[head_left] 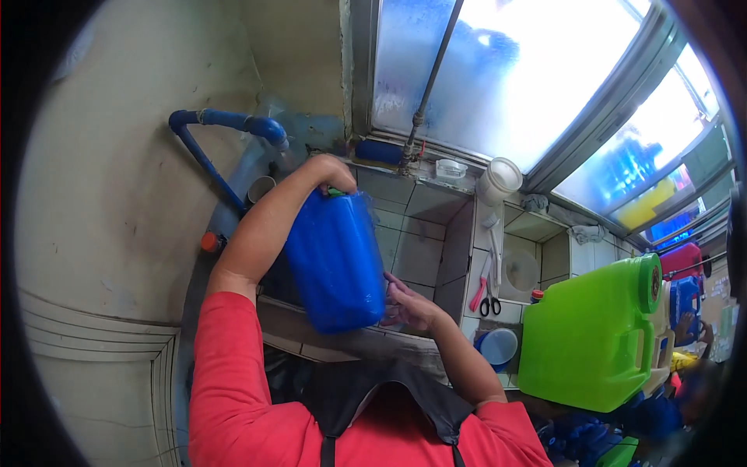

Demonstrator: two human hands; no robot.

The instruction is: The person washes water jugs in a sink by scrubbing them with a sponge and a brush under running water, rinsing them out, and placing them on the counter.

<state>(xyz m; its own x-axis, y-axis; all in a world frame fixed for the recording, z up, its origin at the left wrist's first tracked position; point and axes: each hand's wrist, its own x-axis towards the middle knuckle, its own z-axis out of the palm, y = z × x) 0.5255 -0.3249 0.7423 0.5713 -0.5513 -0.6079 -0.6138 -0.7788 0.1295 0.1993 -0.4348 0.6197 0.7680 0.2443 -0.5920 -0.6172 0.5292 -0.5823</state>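
Observation:
A blue jerrycan [336, 261] is held tilted over a tiled basin [420, 233]. My left hand [336, 173] is closed at its far top end, and a bit of something green [334, 191] shows beneath the fingers. What that green piece is, I cannot make out. Beside the can's lower right side is my right hand [410, 307], its fingers stretched out and apart at the wet blue surface. The can hides part of the basin.
A blue pipe [226, 119] juts from the left wall, near a white cup [261, 188]. On the right ledge lie black-handled scissors [490, 305] and a pink-handled tool [478, 296]. A large green jerrycan [587, 335] stands further right, with a white tub [499, 180] by the window.

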